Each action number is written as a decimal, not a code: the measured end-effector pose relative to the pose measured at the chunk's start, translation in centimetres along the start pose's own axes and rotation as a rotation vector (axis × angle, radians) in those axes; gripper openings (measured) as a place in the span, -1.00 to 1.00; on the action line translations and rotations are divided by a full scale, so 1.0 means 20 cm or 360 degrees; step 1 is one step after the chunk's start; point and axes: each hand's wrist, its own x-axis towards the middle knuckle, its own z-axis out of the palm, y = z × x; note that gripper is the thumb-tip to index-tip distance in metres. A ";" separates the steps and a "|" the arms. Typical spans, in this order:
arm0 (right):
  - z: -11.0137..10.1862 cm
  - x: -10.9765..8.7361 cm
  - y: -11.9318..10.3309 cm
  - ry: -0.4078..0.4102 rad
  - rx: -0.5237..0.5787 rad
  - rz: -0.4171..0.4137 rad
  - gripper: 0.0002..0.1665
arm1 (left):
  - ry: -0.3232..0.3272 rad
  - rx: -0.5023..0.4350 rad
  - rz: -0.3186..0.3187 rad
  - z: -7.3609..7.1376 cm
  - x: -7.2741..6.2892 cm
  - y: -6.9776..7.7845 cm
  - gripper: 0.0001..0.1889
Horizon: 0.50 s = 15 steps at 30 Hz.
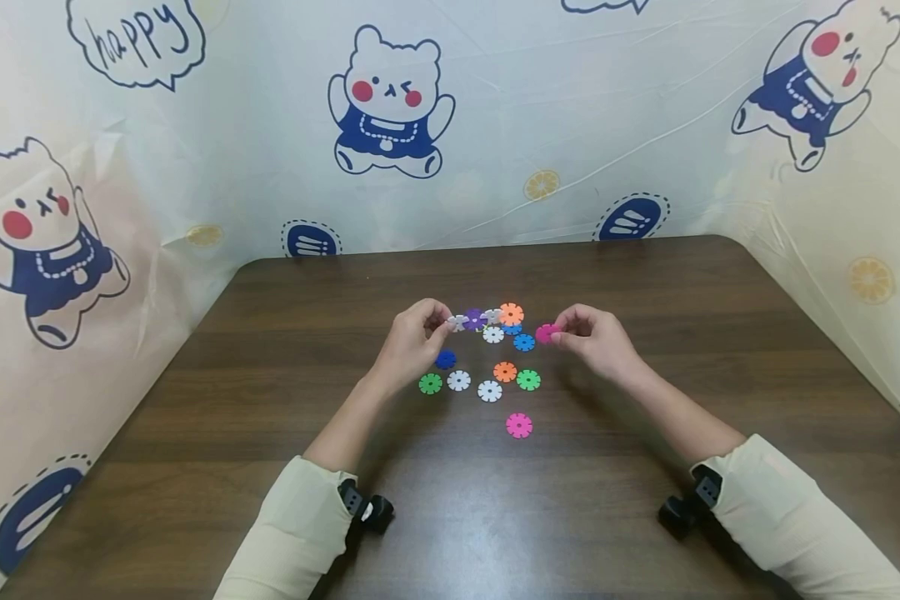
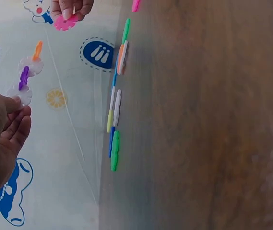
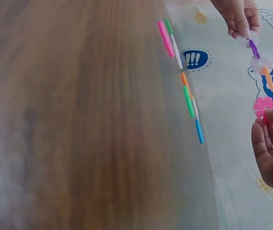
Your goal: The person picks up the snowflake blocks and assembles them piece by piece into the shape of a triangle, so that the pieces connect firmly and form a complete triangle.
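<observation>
My left hand (image 1: 412, 342) pinches the white end disc (image 2: 25, 97) of a short chain of notched plastic snowflake discs. From that end the chain runs through a purple disc (image 1: 474, 319) and another white disc (image 3: 261, 63) to an orange disc (image 1: 512, 314). Between thumb and fingers, my right hand (image 1: 596, 340) holds a single pink snowflake disc (image 1: 547, 333). In the right wrist view this pink disc (image 3: 266, 107) is close to the chain's orange end (image 3: 268, 79), with a gap between them. Both hands are raised above the table.
Several loose discs lie on the brown table (image 1: 450, 517) below the hands, among them a green disc (image 1: 431, 383), a white disc (image 1: 490, 391), a light blue disc (image 1: 523, 342) and a pink disc (image 1: 519, 426). A printed cloth (image 1: 495, 125) hangs behind the table.
</observation>
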 end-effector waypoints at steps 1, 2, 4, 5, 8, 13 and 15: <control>0.00 0.00 0.00 0.0017 0.0013 0.0002 -0.84 | -0.0014 0.0006 -0.0006 0.00 0.00 0.00 -0.95; 0.00 0.00 0.00 0.0034 0.0025 0.0002 -0.84 | -0.0030 0.0009 -0.0013 0.00 0.00 0.00 -0.95; 0.01 0.00 0.00 0.0062 0.0052 -0.0001 -0.83 | -0.0064 0.0015 -0.0021 0.00 0.00 0.00 -0.95; 0.01 0.00 -0.01 0.0073 0.0065 -0.0002 -0.83 | -0.0078 0.0016 -0.0021 0.00 0.00 0.00 -0.94; 0.02 0.00 -0.01 0.0101 0.0112 -0.0001 -0.81 | -0.0119 0.0000 -0.0018 0.00 0.00 0.00 -0.95; 0.02 -0.01 -0.02 0.0108 0.0204 -0.0002 -0.79 | -0.0169 -0.0023 -0.0015 0.01 0.00 0.00 -0.95; 0.02 -0.01 -0.03 0.0105 0.0234 -0.0005 -0.78 | -0.0177 -0.0032 -0.0006 0.01 0.00 0.00 -0.95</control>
